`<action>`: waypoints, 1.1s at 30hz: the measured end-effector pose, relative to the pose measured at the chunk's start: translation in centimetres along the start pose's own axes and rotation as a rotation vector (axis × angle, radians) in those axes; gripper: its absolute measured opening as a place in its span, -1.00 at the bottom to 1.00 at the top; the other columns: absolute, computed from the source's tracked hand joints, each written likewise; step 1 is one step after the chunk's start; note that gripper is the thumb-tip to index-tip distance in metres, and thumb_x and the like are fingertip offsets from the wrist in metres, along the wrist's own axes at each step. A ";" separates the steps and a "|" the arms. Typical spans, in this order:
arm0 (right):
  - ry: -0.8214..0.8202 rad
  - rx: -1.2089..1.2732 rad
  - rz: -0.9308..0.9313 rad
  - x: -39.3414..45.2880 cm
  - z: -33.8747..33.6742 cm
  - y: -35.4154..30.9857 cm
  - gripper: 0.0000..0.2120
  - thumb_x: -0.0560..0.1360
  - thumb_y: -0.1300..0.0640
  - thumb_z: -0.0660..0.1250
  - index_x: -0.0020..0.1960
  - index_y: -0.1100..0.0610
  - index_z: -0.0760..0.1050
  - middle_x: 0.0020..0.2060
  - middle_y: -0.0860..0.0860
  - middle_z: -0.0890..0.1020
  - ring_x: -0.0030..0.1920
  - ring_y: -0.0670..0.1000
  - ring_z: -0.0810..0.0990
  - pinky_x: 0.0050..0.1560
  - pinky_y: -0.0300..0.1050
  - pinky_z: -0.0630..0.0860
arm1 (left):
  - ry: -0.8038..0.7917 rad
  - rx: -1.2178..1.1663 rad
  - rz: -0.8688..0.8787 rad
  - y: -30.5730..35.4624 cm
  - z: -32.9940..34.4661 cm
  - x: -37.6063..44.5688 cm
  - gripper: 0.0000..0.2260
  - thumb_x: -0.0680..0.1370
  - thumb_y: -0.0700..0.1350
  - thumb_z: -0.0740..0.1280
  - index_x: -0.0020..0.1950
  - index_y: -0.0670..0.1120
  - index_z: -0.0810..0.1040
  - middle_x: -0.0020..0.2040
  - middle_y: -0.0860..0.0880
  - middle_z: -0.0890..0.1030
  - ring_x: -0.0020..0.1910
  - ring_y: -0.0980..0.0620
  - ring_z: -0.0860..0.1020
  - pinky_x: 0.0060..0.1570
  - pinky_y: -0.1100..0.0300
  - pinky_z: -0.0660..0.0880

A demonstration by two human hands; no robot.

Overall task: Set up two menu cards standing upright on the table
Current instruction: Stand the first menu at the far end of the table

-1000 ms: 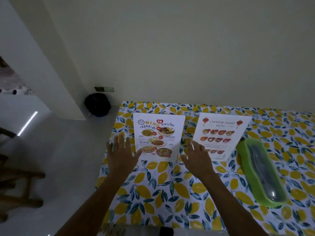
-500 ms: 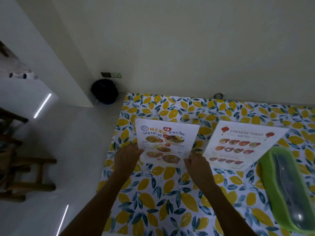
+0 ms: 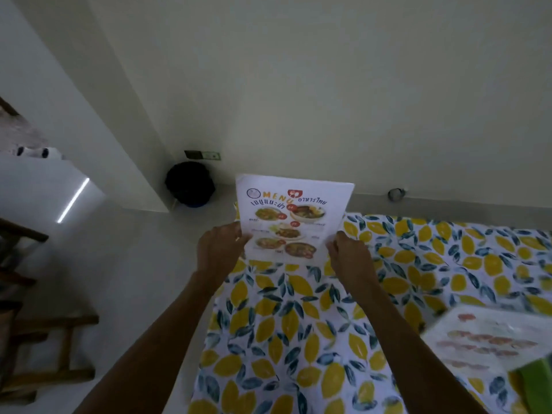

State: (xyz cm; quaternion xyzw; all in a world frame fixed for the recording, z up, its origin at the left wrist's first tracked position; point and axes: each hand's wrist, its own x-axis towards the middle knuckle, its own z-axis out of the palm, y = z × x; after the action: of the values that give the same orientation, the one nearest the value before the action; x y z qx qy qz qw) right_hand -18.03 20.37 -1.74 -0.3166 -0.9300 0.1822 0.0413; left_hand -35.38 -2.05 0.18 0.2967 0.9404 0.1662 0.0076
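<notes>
The Thai menu card point(image 3: 294, 215), white with food pictures and an orange MENU heading, is held upright above the far left part of the table. My left hand point(image 3: 219, 249) grips its lower left edge. My right hand point(image 3: 348, 253) grips its lower right edge. The Chinese food menu card point(image 3: 490, 339) lies flat on the table at the lower right, blurred. Whether the held card's bottom edge touches the cloth is unclear.
A lemon-and-leaf patterned tablecloth point(image 3: 298, 339) covers the table. A green lidded container point(image 3: 537, 383) shows at the bottom right corner. A dark round bin point(image 3: 190, 183) stands on the floor by the wall. Wooden furniture point(image 3: 35, 339) is at the left.
Both hands closed on the Thai menu card's lower edges and raised it from flat on the table to upright. The view has shifted, so the Chinese card now sits at lower right.
</notes>
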 end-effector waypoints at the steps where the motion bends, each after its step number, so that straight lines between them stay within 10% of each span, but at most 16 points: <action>1: 0.015 0.000 0.001 1.8 0.2 -0.5 -0.69 0.64 0.05 0.17 0.12 0.30 0.47 -0.18 0.22 0.64 -0.18 0.23 0.62 -0.31 -0.03 0.41 | 0.009 0.002 -0.001 -0.4 0.1 1.7 -0.78 0.55 0.14 0.30 0.01 0.04 0.64 -0.12 -0.06 0.70 -0.16 -0.11 0.64 -0.28 0.16 0.38; 12: 0.010 0.081 0.059 12.8 4.8 -3.2 -0.75 0.63 0.07 0.18 0.11 0.25 0.46 -0.09 0.24 0.65 -0.09 0.26 0.63 -0.18 0.08 0.56 | -0.060 0.005 -0.003 -5.8 5.4 14.4 -0.72 0.54 0.19 0.25 0.07 0.05 0.62 -0.11 -0.03 0.68 -0.20 -0.05 0.62 -0.28 0.14 0.49; 33: -0.078 -0.051 0.162 11.2 5.9 -1.6 -0.73 0.60 0.16 0.15 0.29 0.08 0.38 -0.01 0.12 0.61 -0.11 0.19 0.64 -0.24 -0.01 0.54 | -0.126 -0.009 -0.040 -6.8 6.6 13.1 -0.64 0.57 0.24 0.16 0.11 -0.01 0.45 -0.04 -0.05 0.65 -0.12 -0.10 0.62 -0.15 0.06 0.50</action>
State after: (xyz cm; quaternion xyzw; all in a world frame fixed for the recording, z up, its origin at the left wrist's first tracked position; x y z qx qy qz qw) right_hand -29.04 24.12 -7.02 -0.3847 -0.9065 0.1732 -0.0179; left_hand -49.20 2.12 -7.11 0.2877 0.9430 0.1512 0.0712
